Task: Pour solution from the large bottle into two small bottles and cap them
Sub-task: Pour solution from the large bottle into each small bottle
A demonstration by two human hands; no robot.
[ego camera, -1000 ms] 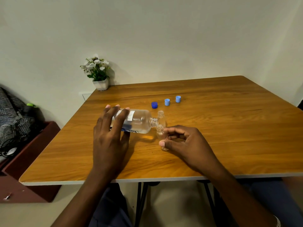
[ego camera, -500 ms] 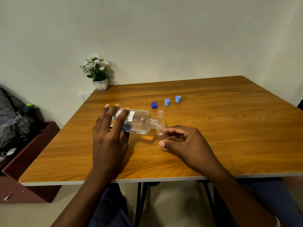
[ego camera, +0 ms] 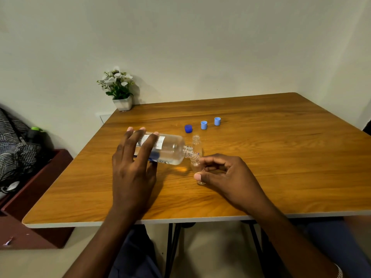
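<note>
My left hand (ego camera: 133, 169) grips the large clear bottle (ego camera: 170, 150), tipped nearly flat above the table with its open neck pointing right. The neck sits over the mouth of a small clear bottle (ego camera: 195, 164), which my right hand (ego camera: 224, 175) holds by thumb and fingers, tilted slightly. The second small bottle (ego camera: 196, 142) stands upright just behind it, uncapped. On the table beyond lie a dark blue cap (ego camera: 188, 128) and two light blue caps (ego camera: 204, 125) (ego camera: 217, 121). Whether liquid is flowing I cannot tell.
The wooden table (ego camera: 281, 157) fills the middle of the view. A white pot of flowers (ego camera: 120, 91) stands at its far left corner against the wall. Left of the table sit a dark red cabinet (ego camera: 40, 177) and a checked bag (ego camera: 14, 149).
The large bottle's rear end has tipped up slightly more toward the small bottle. Both hands stay in place.
</note>
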